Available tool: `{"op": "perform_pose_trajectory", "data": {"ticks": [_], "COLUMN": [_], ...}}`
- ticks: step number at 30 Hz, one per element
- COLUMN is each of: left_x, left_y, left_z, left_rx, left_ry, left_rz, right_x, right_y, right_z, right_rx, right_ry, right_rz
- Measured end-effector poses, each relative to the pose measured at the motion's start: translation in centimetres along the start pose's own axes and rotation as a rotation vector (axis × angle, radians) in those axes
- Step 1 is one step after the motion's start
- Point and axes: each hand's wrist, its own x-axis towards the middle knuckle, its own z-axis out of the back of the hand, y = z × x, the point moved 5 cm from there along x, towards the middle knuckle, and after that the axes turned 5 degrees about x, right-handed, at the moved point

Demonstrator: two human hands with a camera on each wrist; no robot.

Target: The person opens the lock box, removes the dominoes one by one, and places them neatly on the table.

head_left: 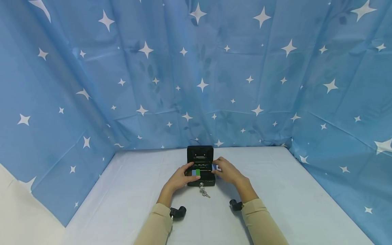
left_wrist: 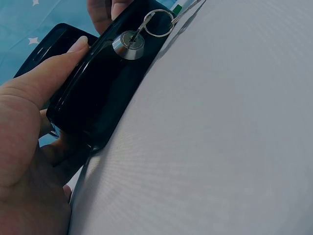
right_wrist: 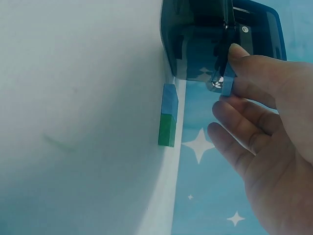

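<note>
A black cash box (head_left: 200,180) stands on the white table, its lid (head_left: 200,153) raised toward the back. My left hand (head_left: 179,178) grips the box at its left side, thumb over the front rim and fingers round the side. Just beyond that thumb, a blue-and-green block (head_left: 196,172) shows within the box opening. At the box's right side, my right hand (head_left: 229,172) pinches a small blue block (right_wrist: 228,84) between thumb and fingers, close by the lid hinge; the fingers hide much of it. A key sits in the front lock (left_wrist: 129,45).
Another blue-and-green block (right_wrist: 168,115) lies on the table right beside the box. A key ring (left_wrist: 159,23) hangs from the lock, with loose keys (head_left: 204,194) in front of the box. The blue star-patterned curtain (head_left: 202,85) closes off the back and sides.
</note>
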Motion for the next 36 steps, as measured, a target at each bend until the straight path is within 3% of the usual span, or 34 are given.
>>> {"op": "perform_pose_trajectory", "data": {"ticks": [12,29,36], "left_x": [-0.2,-0.3,-0.3], "left_y": [-0.1,-0.4,-0.4], "left_z": [0.0,0.2,0.1], "left_rx": [-0.001,0.000,0.002], "left_ry": [-0.004,-0.008,-0.003], "left_rz": [0.009,0.004,0.001], "right_x": [-0.1,-0.3,-0.5], "right_y": [-0.8,-1.9,-2.4], "right_z": [0.1,0.6,0.8], "right_rx": [0.001,0.016,0.038], "right_ry": [0.003,0.025,0.025], "right_rz": [-0.044,-0.029,-0.075]}}
